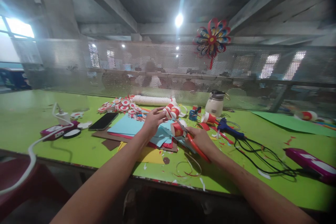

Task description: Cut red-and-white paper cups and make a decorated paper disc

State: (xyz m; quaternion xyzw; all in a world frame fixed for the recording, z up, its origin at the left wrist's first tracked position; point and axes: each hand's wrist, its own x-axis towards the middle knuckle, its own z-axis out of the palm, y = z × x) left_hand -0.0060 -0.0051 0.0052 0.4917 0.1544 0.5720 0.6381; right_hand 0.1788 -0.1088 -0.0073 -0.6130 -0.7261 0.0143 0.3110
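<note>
My left hand (153, 121) is raised over the paper stack with its fingers closed on a red-and-white paper cup piece (170, 112), which looks cut and curled. My right hand (201, 140) grips scissors (197, 147) with orange-red handles. Their blades point up and left toward the cup piece; whether they touch it I cannot tell. Just below the blades lies a red-and-white paper cup (177, 129) on its side. Light blue paper sheets (126, 126) lie beneath my left hand, over red, brown and yellow sheets.
A glue gun (228, 128) with a looping black cord lies right, near a purple power strip (311, 161). A phone (103, 121), a pile of cup bottoms (123, 105), a white roll (153, 100) and a jug (214, 104) stand or lie around. Paper scraps litter the green table (86, 150).
</note>
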